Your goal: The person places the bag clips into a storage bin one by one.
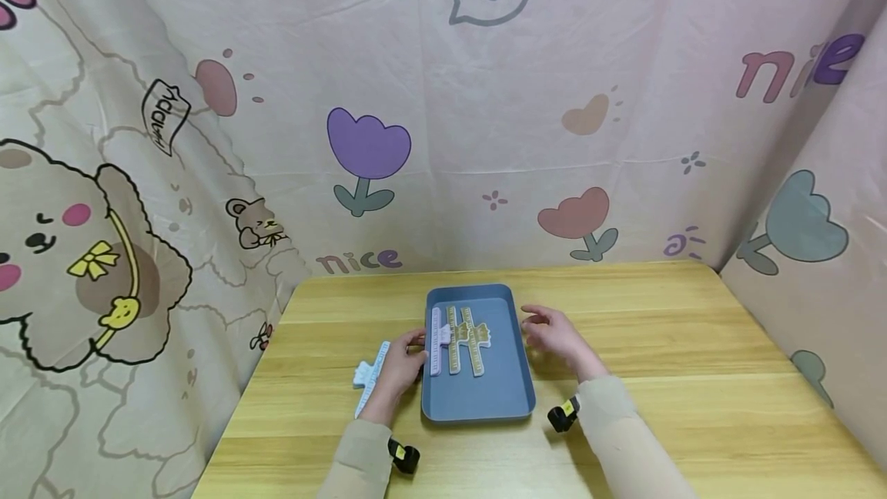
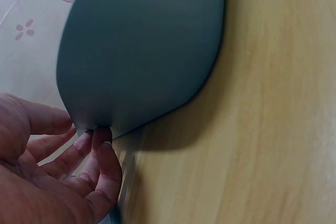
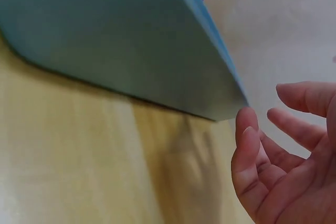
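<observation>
A blue-grey tray (image 1: 478, 399) lies on the table between the hands. My left hand (image 1: 403, 364) is at its left side; in the left wrist view thumb and curled fingers meet the tray's wall (image 2: 142, 51), pinching its edge. My right hand (image 1: 557, 337) is beside the tray's right side, thumb and fingers spread; in the right wrist view a fingertip is close to the tray, contact unclear. Inside the tray lie a lilac ruler-shaped clip (image 1: 436, 345) and two gold-olive ones, one in the middle (image 1: 453, 353) and one on the right (image 1: 476, 353).
A light-blue ruler-shaped clip (image 1: 373, 376) lies on the wooden table (image 1: 644, 322), left of the tray and partly behind the left hand. A printed cloth (image 1: 471, 114) hangs behind the table and at both sides. Both wrists wear small black cameras.
</observation>
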Action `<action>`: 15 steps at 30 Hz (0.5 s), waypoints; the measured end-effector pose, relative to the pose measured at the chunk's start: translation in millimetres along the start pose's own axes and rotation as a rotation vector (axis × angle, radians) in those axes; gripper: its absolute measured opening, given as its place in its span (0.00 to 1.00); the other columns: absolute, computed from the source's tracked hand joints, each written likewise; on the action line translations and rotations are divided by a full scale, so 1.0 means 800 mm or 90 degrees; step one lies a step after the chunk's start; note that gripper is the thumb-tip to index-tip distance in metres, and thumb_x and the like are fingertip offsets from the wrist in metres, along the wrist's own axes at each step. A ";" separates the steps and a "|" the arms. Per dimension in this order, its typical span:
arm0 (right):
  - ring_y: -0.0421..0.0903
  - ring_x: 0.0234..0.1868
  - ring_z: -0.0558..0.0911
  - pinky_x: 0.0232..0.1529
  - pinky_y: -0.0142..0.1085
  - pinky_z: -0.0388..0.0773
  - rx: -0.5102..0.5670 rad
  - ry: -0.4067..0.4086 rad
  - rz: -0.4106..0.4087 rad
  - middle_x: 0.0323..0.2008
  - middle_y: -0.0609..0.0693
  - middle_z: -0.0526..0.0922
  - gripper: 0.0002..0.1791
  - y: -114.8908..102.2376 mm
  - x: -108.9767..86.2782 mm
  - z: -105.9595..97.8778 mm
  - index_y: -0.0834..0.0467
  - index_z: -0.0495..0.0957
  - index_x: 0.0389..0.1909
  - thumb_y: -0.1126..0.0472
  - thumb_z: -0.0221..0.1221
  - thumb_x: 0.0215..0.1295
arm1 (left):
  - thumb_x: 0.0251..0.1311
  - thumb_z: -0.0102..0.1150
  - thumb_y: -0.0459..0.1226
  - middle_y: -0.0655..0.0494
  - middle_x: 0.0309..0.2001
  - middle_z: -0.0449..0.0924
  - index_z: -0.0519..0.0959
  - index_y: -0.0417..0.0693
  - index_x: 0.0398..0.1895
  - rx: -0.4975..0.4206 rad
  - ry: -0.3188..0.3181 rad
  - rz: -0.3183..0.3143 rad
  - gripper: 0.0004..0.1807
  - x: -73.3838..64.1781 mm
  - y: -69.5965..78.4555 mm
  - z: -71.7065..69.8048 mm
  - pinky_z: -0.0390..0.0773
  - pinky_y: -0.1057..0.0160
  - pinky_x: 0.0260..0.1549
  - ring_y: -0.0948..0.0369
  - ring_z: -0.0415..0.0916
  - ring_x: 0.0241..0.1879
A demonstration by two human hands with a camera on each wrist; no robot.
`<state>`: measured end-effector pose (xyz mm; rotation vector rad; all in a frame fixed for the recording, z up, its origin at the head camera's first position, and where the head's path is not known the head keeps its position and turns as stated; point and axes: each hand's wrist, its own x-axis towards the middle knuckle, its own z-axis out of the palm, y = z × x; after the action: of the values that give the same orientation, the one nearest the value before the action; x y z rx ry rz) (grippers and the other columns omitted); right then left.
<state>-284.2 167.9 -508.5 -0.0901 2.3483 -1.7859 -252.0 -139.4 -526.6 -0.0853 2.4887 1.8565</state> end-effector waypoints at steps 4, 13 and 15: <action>0.55 0.36 0.81 0.35 0.47 0.81 0.021 -0.026 0.008 0.59 0.67 0.73 0.30 0.008 -0.002 0.001 0.63 0.60 0.72 0.65 0.54 0.71 | 0.62 0.53 0.22 0.38 0.52 0.74 0.71 0.31 0.63 0.000 0.002 0.001 0.25 -0.002 0.002 0.000 0.78 0.59 0.41 0.49 0.77 0.47; 0.52 0.35 0.81 0.33 0.44 0.81 0.033 -0.047 0.021 0.62 0.70 0.70 0.34 0.018 -0.006 0.009 0.59 0.56 0.75 0.64 0.55 0.71 | 0.62 0.52 0.22 0.38 0.52 0.74 0.71 0.31 0.64 -0.006 0.000 0.001 0.25 -0.002 0.001 0.001 0.78 0.60 0.40 0.48 0.77 0.47; 0.51 0.35 0.81 0.33 0.44 0.81 0.034 -0.045 0.014 0.62 0.71 0.70 0.33 0.018 -0.008 0.011 0.60 0.56 0.75 0.65 0.55 0.71 | 0.62 0.52 0.22 0.38 0.52 0.74 0.71 0.31 0.64 -0.008 -0.001 0.000 0.25 -0.001 0.001 0.001 0.78 0.60 0.39 0.48 0.78 0.46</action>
<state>-275.8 164.9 -524.1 -0.1177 2.2430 -1.8026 -251.0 -138.8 -526.2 -0.0842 2.4770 1.8712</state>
